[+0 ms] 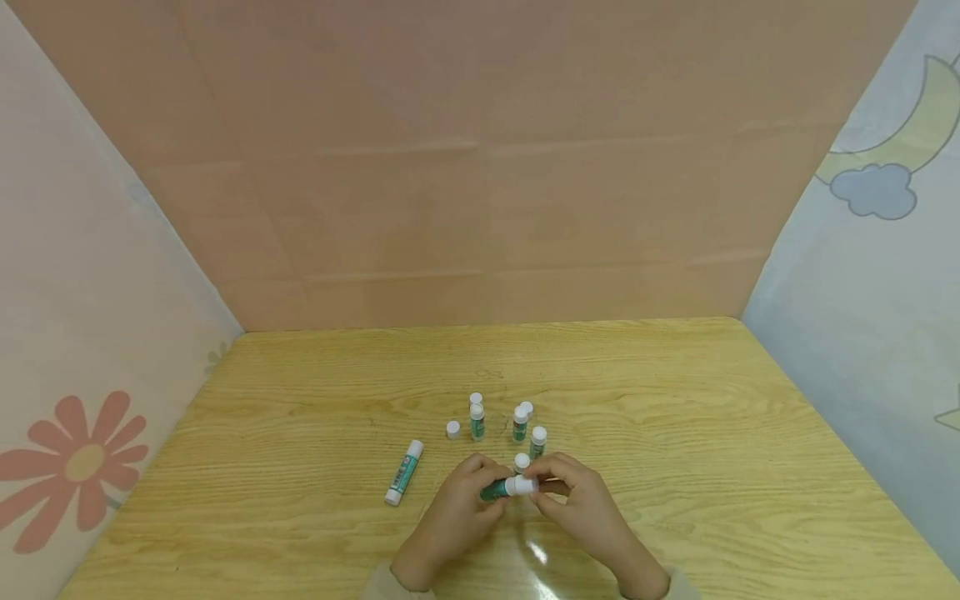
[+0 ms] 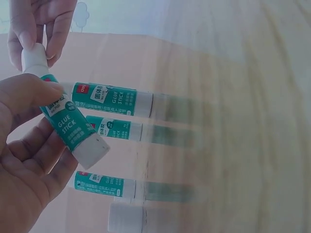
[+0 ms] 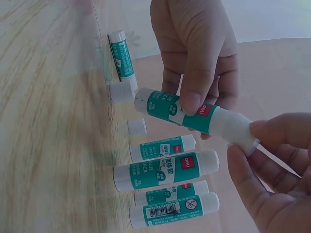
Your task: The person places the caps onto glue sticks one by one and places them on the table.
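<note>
My left hand (image 1: 467, 502) grips the green body of a glue stick (image 1: 495, 490), thumb on its label in the left wrist view. The fingertips of my right hand (image 1: 583, 508) pinch the white cap (image 3: 239, 131) at its other end; in the right wrist view that cap sits slightly angled to the body. Just beyond the hands, several glue sticks stand upright, among them one at the left (image 1: 477, 423), one in the middle (image 1: 520, 425) and one at the right (image 1: 537, 442). Another upright stick (image 1: 522, 463) is partly hidden behind the held one.
A capped glue stick (image 1: 404, 472) lies on the wooden table (image 1: 300, 433) left of my hands. Loose white caps (image 1: 453, 429) rest near the standing sticks, one behind the left stick and one behind the middle stick (image 1: 527, 407). Fabric walls (image 1: 480, 208) surround the table's back and sides.
</note>
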`<state>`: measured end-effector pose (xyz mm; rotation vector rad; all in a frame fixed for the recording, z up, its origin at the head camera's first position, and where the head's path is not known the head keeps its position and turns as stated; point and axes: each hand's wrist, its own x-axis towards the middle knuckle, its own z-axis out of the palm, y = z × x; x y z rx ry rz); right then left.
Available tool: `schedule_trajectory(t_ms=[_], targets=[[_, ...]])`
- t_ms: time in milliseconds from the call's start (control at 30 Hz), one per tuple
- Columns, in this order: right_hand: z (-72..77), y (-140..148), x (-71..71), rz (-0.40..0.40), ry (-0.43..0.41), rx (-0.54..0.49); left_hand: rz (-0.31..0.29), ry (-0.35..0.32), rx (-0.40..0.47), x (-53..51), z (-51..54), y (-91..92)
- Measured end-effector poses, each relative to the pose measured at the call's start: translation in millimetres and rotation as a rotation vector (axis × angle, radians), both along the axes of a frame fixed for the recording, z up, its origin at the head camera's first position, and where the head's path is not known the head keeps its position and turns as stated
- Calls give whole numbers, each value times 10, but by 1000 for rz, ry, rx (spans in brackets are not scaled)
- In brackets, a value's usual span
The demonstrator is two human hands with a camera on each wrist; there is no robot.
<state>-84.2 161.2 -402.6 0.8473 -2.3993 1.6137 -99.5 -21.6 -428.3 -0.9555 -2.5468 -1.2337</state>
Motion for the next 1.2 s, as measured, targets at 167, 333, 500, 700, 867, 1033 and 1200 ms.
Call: schedule_trajectory(t_ms=[167, 333, 500, 700, 867, 1033, 1200], targets=[[-2, -7, 7, -14, -16, 15, 12, 24, -43, 17, 13, -3], [-2, -15, 11, -27, -40, 22, 26, 58, -72, 30, 28, -6], [0, -26, 15, -34, -46, 28, 31, 104, -81, 37, 32, -7], [-2, -35, 16, -32, -23, 33, 40, 133, -91, 41, 31, -11], [-7, -43, 12, -26, 20, 49, 55, 130, -96, 45, 44, -13], [-6, -47, 8, -19, 26, 56, 56, 131, -98, 50, 51, -16], [-10, -49, 9, -16, 38, 57, 54, 117, -104, 48, 51, -17]])
